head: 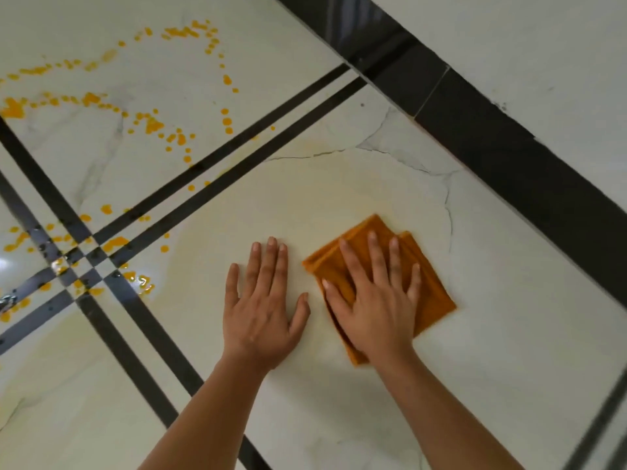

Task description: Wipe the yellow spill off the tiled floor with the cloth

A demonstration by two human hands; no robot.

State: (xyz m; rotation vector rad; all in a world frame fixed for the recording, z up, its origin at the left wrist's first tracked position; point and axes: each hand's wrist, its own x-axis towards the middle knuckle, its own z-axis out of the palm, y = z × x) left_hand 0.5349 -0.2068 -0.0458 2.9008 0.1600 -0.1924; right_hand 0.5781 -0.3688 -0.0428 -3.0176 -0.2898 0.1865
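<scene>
A folded orange cloth (pixel 431 286) lies flat on the white tiled floor (pixel 509 351) at centre right. My right hand (pixel 376 300) presses on it with straight, spread fingers. Just left of it, my left hand (pixel 261 307) rests flat on the bare tile, fingers straight, not touching the cloth. The yellow spill (pixel 152 125) shows as drops and streaks across the upper-left tile and around the crossing of the dark strips (pixel 115 244). A faint yellowish smear (pixel 305 205) covers the tile above my hands.
Double black inlay strips (pixel 237 154) cross the floor diagonally and meet at the left. A black skirting band (pixel 509 144) runs along the white wall (pixel 543 45) at upper right. Cracks (pixel 407 161) mark the tile beyond the cloth.
</scene>
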